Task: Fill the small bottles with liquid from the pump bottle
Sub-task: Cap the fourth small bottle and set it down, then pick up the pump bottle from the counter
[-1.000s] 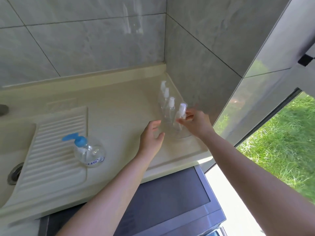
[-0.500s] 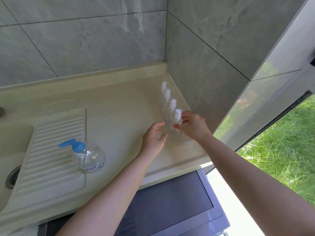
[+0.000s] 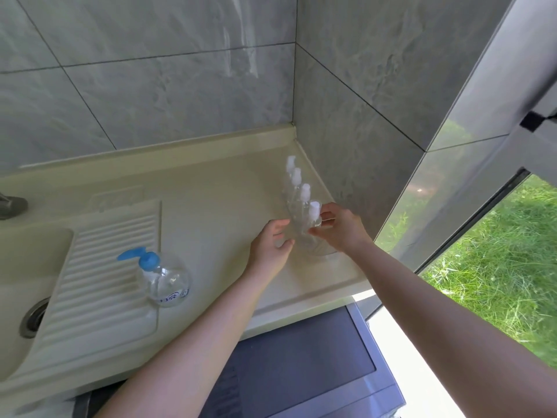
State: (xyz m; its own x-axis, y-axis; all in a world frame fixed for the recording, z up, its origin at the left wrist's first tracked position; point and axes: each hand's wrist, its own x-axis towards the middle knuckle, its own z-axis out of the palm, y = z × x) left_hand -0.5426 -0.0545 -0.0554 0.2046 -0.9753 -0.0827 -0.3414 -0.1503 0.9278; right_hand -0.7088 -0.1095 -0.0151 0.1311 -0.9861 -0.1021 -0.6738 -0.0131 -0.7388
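- Head view: I see my right hand (image 3: 337,229) pinching the nearest small bottle (image 3: 310,224) just below its white cap (image 3: 314,209), fingers curled round the neck.
- My left hand (image 3: 269,247) sits just left of that bottle, fingers loosely curved and spread toward its clear body; whether they touch it I cannot tell.
- Three more small bottles (image 3: 297,182) stand upright in a row beyond my right hand, running toward the corner along the tiled wall (image 3: 355,116).
- The pump bottle (image 3: 164,279), clear with a blue pump head, stands well to the left of my left hand and nearer me, at the edge of the ribbed drainboard (image 3: 99,276).
- All of it rests on the cream counter (image 3: 211,206); a sink drain (image 3: 31,318) lies far left of both hands.
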